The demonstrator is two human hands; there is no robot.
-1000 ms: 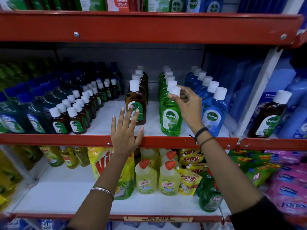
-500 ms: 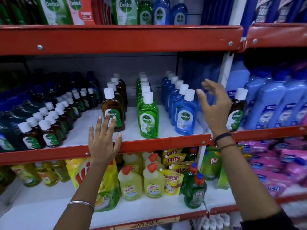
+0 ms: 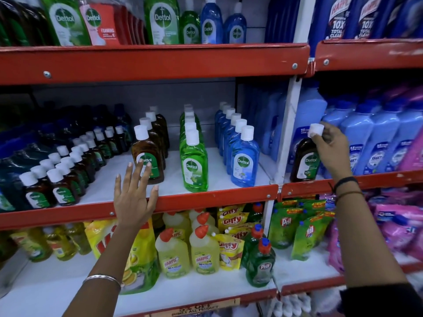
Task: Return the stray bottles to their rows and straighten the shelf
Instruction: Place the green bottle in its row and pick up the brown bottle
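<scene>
Head | red shelf (image 3: 206,197) | right hand (image 3: 329,145) grasping brown bottle (image 3: 305,161) | left hand (image 3: 135,197) released

red shelf rails (image 3: 160,62) | white upright (image 3: 288,124) | grey back panel (image 3: 137,94)

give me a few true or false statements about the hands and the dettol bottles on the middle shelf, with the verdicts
1. The right hand grips the white cap of a brown Dettol bottle standing among the blue bottles. True.
2. The left hand is holding a green bottle. False: it is open and empty, fingers spread by the shelf edge.
3. The green Dettol row stands between the brown row and the blue Dettol row. True.
4. The stray brown bottle lies on its side. False: it stands upright.
</scene>
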